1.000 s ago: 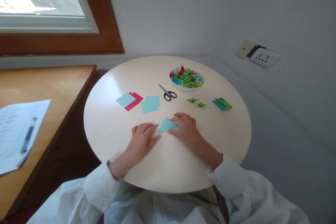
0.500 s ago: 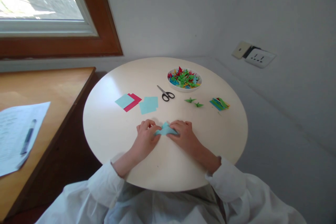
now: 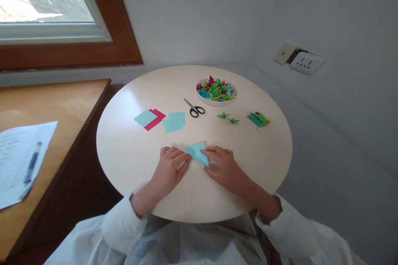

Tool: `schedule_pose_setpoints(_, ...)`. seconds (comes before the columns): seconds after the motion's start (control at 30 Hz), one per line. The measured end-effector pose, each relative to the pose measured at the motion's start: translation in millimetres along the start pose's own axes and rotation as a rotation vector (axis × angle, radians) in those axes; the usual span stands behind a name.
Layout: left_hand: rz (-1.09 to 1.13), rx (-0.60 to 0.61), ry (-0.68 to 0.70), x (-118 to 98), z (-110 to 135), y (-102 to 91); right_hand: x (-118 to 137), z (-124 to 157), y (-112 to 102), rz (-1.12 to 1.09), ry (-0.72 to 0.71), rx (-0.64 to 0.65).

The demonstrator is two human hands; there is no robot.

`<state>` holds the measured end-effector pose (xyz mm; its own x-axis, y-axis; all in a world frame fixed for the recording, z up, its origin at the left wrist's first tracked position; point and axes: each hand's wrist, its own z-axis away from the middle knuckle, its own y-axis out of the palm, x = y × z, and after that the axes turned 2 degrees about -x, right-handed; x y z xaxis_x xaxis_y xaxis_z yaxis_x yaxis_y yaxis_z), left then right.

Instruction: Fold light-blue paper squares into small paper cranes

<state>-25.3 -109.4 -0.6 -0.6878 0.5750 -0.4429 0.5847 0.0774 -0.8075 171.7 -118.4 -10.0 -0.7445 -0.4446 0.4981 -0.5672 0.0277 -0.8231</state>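
A folded piece of light blue origami paper [image 3: 196,150] lies between my hands on the round table [image 3: 130,153]. My left hand [image 3: 171,165] is closed, pinching the left corner of the paper between thumb and fingers. At the right side, my right hand [image 3: 224,168] grips the paper, its fingertips over the edge and its thumb near the lower point. Beyond my hands are a light blue sheet [image 3: 174,122] and, beside it, another light blue sheet [image 3: 145,118] overlapping red paper [image 3: 159,119]. Two small green paper cranes [image 3: 223,115] stand farther right.
Black-handled scissors [image 3: 195,109] lie near the table's middle. Behind them stands a white bowl [image 3: 214,102] full of colourful paper cranes. A stack of coloured paper [image 3: 258,119] sits at the right. On a wooden desk [image 3: 77,95] at left lie written sheets and a pen [image 3: 32,162].
The blue paper has turned from a raised, narrow folded shape to a flatter one with a point toward me. My right hand has shifted slightly right and nearer; the camera view has shifted a little.
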Motion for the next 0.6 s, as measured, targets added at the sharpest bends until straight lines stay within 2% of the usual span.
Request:
schedule_pose_setpoints(0.1, 0.084, -0.035, 0.033, 2, 3, -3.6, 0, 2, -10, -0.084, -0.032, 0.028)
schedule_pose_setpoints(0.27, 0.225, -0.038, -0.026, 4, 5, -8.7, -4, 0, -18, -0.219, -0.044, 0.039)
schedule_pose_setpoints(0.6, 0.449, -0.028, -0.146, 5, 5, -12.2, -6, -4, -15, -0.444, -0.034, -0.11)
